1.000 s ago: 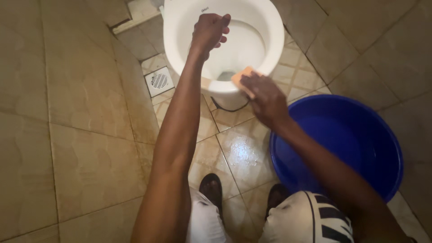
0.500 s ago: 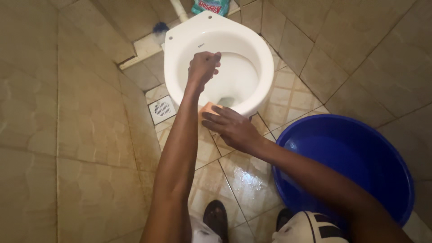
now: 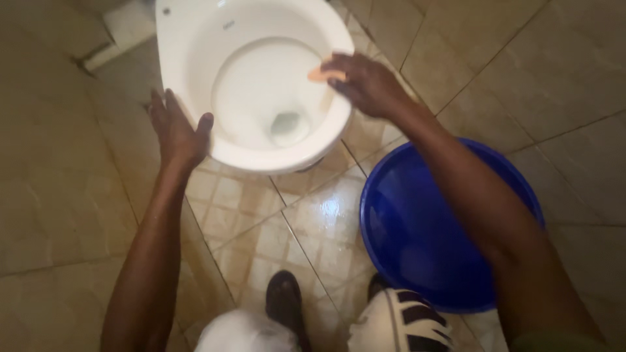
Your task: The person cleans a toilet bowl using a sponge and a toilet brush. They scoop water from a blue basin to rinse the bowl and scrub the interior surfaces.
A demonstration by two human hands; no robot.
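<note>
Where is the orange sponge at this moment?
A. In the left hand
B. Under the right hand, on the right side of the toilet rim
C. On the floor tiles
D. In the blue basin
B. The right hand presses the orange sponge on the right side of the toilet rim; the left hand holds the rim's left side.

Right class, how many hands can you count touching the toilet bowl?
2: the left hand grips the toilet bowl rim's left side; the right hand presses an orange sponge on its right rim.
</note>
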